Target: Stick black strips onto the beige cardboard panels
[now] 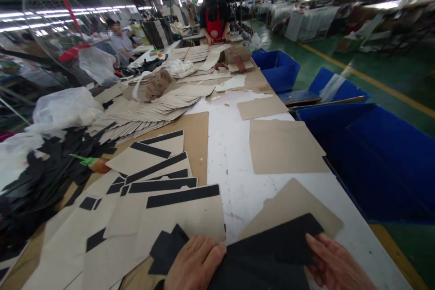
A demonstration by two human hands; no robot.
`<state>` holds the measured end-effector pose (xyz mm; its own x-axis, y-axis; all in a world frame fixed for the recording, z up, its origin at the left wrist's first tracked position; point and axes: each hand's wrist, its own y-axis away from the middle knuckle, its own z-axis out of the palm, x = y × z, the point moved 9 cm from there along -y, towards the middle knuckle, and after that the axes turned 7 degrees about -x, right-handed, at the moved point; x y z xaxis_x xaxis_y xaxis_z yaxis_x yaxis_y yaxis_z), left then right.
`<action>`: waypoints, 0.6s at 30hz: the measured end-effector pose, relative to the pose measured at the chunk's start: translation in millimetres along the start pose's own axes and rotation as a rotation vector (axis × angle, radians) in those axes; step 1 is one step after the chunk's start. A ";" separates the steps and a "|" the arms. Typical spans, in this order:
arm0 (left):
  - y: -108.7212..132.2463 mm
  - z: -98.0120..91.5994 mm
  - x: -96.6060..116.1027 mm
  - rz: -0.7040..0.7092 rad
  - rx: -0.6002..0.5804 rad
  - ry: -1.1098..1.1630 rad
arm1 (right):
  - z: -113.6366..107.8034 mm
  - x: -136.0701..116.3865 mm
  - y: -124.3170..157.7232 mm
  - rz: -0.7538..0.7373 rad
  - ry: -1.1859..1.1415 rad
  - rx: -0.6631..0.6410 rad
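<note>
My right hand (335,260) pinches the end of a wide black strip (278,238) between thumb and fingers at the lower right. My left hand (195,260) is closed over the same bunch of black strips, and shorter black ends (166,249) stick out to its left. What lies under the left palm is hidden. Beneath the strips is a beige panel (294,206), partly covered. Left of my hands, overlapping beige panels with black bands (185,213) are fanned out on brown board.
Plain beige panels (287,147) lie along the right side of the white table (227,154). Blue bins (380,158) stand against its right edge. A heap of black strips (30,186) and plastic bags (68,108) are at the left. A person in a red apron (214,25) works at the far end.
</note>
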<state>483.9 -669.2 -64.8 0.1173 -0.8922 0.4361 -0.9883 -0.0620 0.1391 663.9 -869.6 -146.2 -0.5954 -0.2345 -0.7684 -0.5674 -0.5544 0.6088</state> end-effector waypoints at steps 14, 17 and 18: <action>14.9 17.3 50.5 -0.262 0.179 -0.265 | -10.1 -18.5 -56.9 0.121 -0.061 -0.097; 29.5 29.1 62.6 -0.357 0.168 -0.262 | -36.3 -26.3 -69.6 0.069 -0.093 -0.088; 38.0 33.2 65.8 -0.383 0.167 -0.260 | -45.6 -27.9 -72.8 0.069 -0.089 -0.080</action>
<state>450.8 -745.1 -60.3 0.4684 -0.8721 0.1417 -0.8834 -0.4595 0.0922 747.8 -859.1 -178.0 -0.6817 -0.2045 -0.7025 -0.4784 -0.6019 0.6394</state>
